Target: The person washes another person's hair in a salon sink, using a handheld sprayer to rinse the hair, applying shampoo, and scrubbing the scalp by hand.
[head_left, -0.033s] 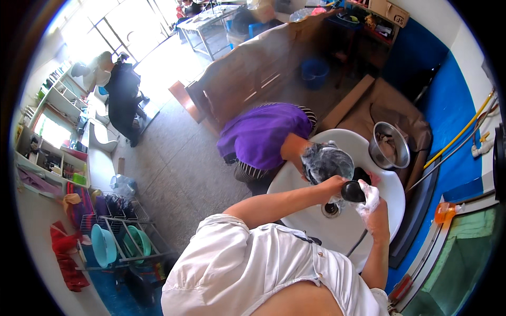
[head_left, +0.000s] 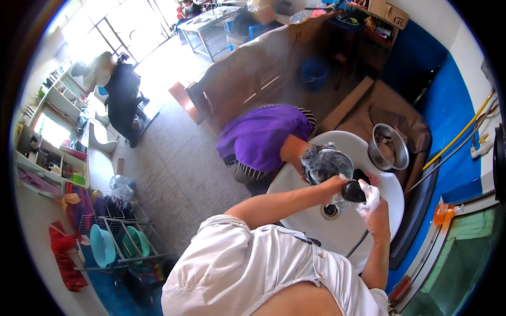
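White foam coats your right hand, clasped round a black shower head; whether your left hand grips is unclear.

Foam partly hides the right hand; shirt — cut off below.

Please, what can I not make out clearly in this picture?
All in the head view:
Left hand: some fingers hidden by foam and the black shower head.
Right hand: fingers mostly covered by foam.
Hose: lower part hidden by the white shirt.
Metal bowl: contents too small to name.
Shelf goods, far left: too small and blurred.
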A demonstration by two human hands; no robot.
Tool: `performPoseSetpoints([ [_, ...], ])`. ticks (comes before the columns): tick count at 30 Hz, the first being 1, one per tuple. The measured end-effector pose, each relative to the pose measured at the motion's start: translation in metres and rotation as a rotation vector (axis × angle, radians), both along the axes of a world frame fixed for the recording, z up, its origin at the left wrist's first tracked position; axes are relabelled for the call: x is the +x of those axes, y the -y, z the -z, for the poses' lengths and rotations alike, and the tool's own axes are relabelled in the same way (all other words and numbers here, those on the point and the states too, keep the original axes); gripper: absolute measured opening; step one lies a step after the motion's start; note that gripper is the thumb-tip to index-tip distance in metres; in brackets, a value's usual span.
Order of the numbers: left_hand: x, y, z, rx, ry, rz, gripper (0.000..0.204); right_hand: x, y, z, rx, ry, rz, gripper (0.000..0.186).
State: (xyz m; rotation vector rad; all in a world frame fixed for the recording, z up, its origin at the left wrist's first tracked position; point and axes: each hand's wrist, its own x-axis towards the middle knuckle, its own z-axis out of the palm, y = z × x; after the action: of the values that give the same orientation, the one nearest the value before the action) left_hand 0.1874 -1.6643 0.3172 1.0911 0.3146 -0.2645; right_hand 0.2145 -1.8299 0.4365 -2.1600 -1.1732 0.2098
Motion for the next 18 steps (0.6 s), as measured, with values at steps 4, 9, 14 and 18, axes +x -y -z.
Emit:
performPoseSetpoints([
  [4,0.008,0.005,0.004,-0.081,0.048,0.103,0.019,0.016,-0.003,-0.003,0.068,0.001,-0.082,0.060],
  [9,0.001,0.002,-0.015,-0.467,0.036,0.251,0.051,0.030,0.007,-0.002,-0.194,0.141,-0.030,0.042],
  [14,-0.001,0.009,-0.028,0.663,0.413,0.344,0.033,0.018,0.006,0.008,-0.024,0.212,0.023,0.022],
  [18,0.002,0.006,-0.019,0.441,0.140,0.083,0.028,-0.001,0.015,0.078,0.395,-0.190,0.358,0.019],
])
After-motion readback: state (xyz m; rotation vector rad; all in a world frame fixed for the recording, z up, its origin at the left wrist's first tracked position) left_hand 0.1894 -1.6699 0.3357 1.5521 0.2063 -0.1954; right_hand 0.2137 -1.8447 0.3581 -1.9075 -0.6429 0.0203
